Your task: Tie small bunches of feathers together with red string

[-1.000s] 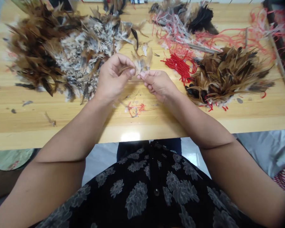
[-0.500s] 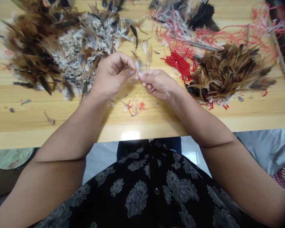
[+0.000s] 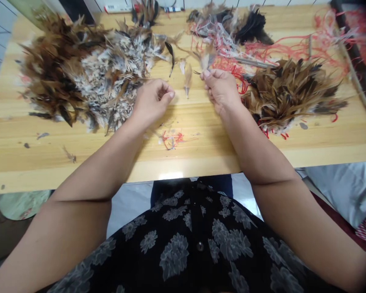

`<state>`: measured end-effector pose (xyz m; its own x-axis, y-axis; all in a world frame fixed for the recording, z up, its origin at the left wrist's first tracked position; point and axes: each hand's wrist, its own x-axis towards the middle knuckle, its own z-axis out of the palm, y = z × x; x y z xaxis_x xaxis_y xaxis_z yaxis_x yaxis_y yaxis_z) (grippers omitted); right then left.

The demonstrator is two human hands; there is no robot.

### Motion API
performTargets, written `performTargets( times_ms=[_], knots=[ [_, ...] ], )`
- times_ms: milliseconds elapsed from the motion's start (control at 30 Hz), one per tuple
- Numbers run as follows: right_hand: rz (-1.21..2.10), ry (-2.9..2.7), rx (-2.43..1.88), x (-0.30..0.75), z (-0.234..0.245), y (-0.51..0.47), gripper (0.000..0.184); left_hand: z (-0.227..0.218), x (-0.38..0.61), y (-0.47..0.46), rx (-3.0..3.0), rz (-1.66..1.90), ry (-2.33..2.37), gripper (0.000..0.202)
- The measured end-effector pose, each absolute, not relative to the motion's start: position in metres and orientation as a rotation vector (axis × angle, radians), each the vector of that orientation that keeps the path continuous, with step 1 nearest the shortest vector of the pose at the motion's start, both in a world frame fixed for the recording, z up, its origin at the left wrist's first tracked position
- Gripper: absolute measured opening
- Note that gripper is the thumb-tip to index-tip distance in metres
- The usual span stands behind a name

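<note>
While hands apart, R pinches feathers, L curled.

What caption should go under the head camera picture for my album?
Right hand pinches small pale feathers above a wooden table; curled left hand rests beside a brown-and-white feather pile.
</note>
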<state>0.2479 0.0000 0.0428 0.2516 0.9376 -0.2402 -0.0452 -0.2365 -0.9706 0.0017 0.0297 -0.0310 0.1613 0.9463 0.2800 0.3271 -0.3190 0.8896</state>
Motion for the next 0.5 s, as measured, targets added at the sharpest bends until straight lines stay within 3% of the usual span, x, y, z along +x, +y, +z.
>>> performTargets(
  times_ms=[200, 500],
  knots=[
    [1.114, -1.024, -1.423, 0.246, 0.022, 0.014, 0.048, -0.024, 0.039, 0.061, 2.040, 0.906, 1.386, 0.050],
    [0.984, -1.118, -1.459, 0.243, -0.006, 0.037, 0.048, -0.014, 0.060, 0.072, 2.178, 0.564, 1.566, 0.054]
  ],
)
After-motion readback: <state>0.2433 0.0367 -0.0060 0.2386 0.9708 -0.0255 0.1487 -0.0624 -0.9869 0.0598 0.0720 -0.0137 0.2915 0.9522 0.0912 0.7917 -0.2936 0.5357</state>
